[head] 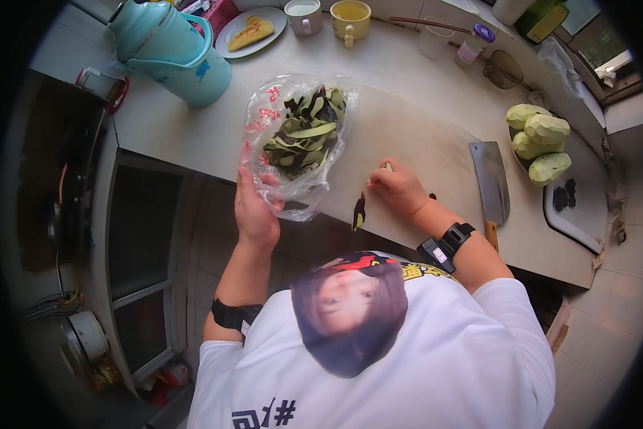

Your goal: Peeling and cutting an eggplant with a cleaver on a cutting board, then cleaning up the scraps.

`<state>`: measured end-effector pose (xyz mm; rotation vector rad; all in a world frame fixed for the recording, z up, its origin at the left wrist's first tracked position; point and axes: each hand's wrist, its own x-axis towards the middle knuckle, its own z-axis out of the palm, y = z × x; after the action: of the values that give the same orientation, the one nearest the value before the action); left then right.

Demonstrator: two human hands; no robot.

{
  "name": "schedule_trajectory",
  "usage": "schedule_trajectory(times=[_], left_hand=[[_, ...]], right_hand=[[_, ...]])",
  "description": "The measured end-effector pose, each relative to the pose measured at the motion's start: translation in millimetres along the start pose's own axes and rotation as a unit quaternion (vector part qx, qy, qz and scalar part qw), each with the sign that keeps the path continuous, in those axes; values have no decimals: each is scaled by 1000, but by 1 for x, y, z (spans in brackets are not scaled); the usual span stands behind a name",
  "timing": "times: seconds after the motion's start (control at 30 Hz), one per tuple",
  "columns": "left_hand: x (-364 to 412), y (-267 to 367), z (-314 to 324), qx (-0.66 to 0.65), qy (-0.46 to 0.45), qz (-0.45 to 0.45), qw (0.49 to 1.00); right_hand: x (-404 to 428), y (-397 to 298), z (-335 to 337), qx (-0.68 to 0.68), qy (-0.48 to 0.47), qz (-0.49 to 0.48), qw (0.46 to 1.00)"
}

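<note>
My left hand (257, 209) holds the near left side of a clear plastic bag (258, 140) with red writing. Inside the bag lies a heap of dark purple and green vegetable peelings (305, 134). To the right of it, my right hand (399, 189) is closed around some pale green peel (388, 167) over the cutting board (418, 128). A dark strip of peel (359, 212) is at the near edge, just left of that hand. On the right a cleaver (490, 179) lies flat with its wooden handle towards me. Several peeled, pale green eggplants (547, 130) are piled on a plate beyond it.
A turquoise thermos jug (193, 69) stands at the back left. Behind the bag are a plate (277, 19) with a piece of flatbread (252, 32) and two cups (350, 20). Chopsticks (429, 23), a purple-lidded jar (474, 45) and a white-rimmed tray (568, 230) are farther right.
</note>
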<state>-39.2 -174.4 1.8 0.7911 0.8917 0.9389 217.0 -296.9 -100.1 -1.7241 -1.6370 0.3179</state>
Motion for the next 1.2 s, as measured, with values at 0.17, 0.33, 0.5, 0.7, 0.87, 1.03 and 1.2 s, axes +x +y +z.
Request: schedule_trajectory(times=[0.17, 0.33, 0.5, 0.7, 0.87, 1.03, 1.2], left_hand=[[-2, -1, -1, 1, -26, 2, 1000], [-7, 0, 1, -3, -41, 6, 999], [-7, 2, -2, 4, -41, 33, 999], [-2, -5, -11, 6, -18, 28, 999], [1, -7, -14, -6, -28, 2, 1000], [4, -6, -15, -4, -23, -1, 1000], [3, -9, -18, -9, -28, 1, 1000]], right_hand=[[53, -8, -17, 354, 154, 270, 882], [117, -96, -13, 177, 56, 22, 982], [124, -96, 12, 108, 17, -40, 993], [52, -55, -31, 106, -105, 210, 966], [0, -64, -5, -104, -135, -123, 978], [-31, -47, 2, -95, -156, -153, 971], [-43, -55, -4, -132, -9, -60, 989]])
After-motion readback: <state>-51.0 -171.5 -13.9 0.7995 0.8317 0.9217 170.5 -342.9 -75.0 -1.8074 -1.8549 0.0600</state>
